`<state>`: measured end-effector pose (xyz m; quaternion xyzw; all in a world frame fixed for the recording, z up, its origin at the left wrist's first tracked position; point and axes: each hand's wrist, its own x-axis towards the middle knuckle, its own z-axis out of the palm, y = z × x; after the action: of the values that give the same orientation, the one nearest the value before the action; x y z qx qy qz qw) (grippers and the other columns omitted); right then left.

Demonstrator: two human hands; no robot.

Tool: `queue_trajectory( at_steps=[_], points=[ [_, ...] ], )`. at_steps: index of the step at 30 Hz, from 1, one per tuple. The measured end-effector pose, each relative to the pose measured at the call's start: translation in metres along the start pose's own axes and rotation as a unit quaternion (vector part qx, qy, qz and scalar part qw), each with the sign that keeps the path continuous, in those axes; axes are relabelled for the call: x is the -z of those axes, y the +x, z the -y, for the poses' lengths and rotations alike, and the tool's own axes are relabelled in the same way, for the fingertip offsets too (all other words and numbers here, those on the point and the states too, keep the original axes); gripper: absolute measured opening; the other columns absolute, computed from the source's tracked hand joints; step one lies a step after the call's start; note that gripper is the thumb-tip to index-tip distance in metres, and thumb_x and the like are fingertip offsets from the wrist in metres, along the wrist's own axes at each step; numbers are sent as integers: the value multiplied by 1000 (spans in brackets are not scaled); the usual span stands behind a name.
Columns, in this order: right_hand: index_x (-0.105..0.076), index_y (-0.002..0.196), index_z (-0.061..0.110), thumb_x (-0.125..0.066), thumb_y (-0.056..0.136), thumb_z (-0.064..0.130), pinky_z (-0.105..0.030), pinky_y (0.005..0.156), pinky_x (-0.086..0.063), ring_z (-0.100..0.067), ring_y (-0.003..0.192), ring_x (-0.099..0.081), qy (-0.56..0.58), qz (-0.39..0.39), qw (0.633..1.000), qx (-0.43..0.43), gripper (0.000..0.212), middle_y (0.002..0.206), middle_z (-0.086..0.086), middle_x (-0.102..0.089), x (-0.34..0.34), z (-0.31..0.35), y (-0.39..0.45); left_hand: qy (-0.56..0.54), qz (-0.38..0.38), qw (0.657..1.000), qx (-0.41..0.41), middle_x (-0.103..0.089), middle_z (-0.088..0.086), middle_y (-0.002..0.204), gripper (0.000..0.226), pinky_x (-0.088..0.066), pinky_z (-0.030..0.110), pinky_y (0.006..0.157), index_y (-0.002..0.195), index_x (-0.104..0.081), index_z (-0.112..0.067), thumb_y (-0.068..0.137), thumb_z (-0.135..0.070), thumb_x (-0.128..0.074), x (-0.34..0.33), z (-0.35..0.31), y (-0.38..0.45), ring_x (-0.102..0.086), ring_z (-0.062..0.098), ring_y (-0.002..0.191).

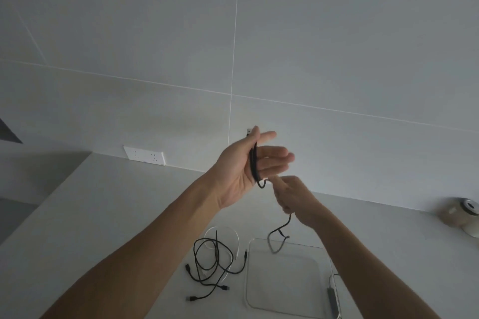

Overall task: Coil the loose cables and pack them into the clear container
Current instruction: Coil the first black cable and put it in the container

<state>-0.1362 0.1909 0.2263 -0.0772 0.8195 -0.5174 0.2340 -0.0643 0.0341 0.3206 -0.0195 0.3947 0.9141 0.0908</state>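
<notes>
Nearest the viewer, below both raised hands, a clear container point(285, 280) sits on the pale counter point(129, 215), lying under the right forearm. A grey stick-shaped thing point(332, 298) lies along its right edge; what it is cannot be made out. Just left of the container, under the left forearm, loose black cables point(212, 264) lie tangled on the counter, with a white cable point(221, 234) looped beneath them on their far side.

Above these, the right hand point(293, 197) is closed around a black cable point(255, 163), fingers curled, the index finger pointing up toward the left hand. The cable's free tail hangs from this fist and dangles over the container's far edge without clearly touching it.

Just above and touching distance away, the left hand point(248, 168) is held palm-up and mostly open, fingers stretched out flat. Several turns of the same cable are wrapped across its palm, and the thumb pins the end near the top.

Beyond the left hand, a white wall socket point(144, 155) sits on the tiled wall point(337, 46). Far right of the right hand stands a beige tape roll point(461, 215).
</notes>
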Motion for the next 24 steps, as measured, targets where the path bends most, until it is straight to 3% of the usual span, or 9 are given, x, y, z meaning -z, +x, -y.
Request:
queue_trajectory(
  at_steps=[2, 4, 8, 12, 14, 18, 19, 21, 24],
  points=[
    [-44, 65, 14, -52, 103, 23, -26, 48, -19, -13, 50, -24, 36, 17, 999, 9, 40, 58, -3, -33, 16, 17, 7, 29, -2, 999, 37, -77, 16, 90, 52, -64, 31, 67, 141, -47, 5, 109, -34, -34, 2, 9, -2, -78, 25, 82],
    [-54, 63, 10, -59, 101, 27, -27, 49, -22, -15, 50, -30, 44, 30, 998, 28, 42, 57, -4, -38, 29, 41, 9, 57, -5, 995, 75, -76, 17, 101, 46, -63, 29, 64, 126, -61, 3, 109, -31, -36, 4, 21, -3, -77, 24, 84],
    [-39, 59, 21, -65, 97, 47, -24, 44, -17, -13, 47, -19, 60, 37, 997, 24, 53, 54, 5, -25, 44, 88, 3, 84, -33, 988, 122, -74, 20, 115, 40, -61, 37, 82, 120, -64, 2, 109, -27, -39, 11, 38, 1, -75, 31, 96],
    [-68, 79, 7, -59, 101, 38, -24, 46, -26, -12, 46, -27, 5, 40, 997, 67, 39, 51, 9, -34, 40, 106, -22, 91, -74, 989, 93, -71, 17, 124, 44, -57, 42, 96, 136, -53, 3, 109, -29, -38, 20, 44, 11, -70, 32, 113],
    [-72, 75, 14, -55, 101, 25, -28, 50, -33, -12, 46, -37, -19, 36, 994, 101, 33, 53, 5, -43, 30, 105, -37, 102, -86, 989, 69, -72, 13, 124, 43, -55, 44, 100, 135, -55, -4, 109, -34, -38, 21, 43, 16, -70, 30, 113],
    [-66, 91, 18, -47, 101, 11, -25, 51, -40, -14, 52, -58, -67, -41, 984, 158, 22, 68, -6, -65, 1, 79, -61, 84, -88, 991, 48, -73, 4, 100, 32, -55, 23, 68, 108, -58, -6, 110, -29, -35, 23, 42, 27, -69, 15, 83],
    [-63, 92, 14, -47, 102, 10, -24, 52, -40, -13, 52, -54, -65, -58, 982, 170, 19, 67, -3, -62, -5, 69, -66, 69, -79, 993, 48, -71, 6, 111, 29, -52, 24, 70, 111, -55, -5, 109, -28, -37, 25, 43, 29, -66, 17, 91],
    [-58, 88, 8, -47, 105, 11, -25, 51, -39, -12, 49, -45, -27, -71, 983, 166, 20, 60, 2, -54, -15, 54, -77, 46, -56, 996, 53, -66, 7, 134, 35, -49, 35, 92, 127, -52, 0, 107, -25, -36, 29, 44, 33, -63, 23, 120],
    [-59, 90, 2, -48, 107, 15, -30, 50, -38, -17, 48, -42, 47, -77, 986, 143, 24, 55, -1, -52, -19, 40, -89, 8, -31, 997, 71, -65, 11, 136, 49, -47, 43, 102, 145, -38, 7, 105, -19, -28, 25, 49, 31, -63, 30, 125]
  ],
)
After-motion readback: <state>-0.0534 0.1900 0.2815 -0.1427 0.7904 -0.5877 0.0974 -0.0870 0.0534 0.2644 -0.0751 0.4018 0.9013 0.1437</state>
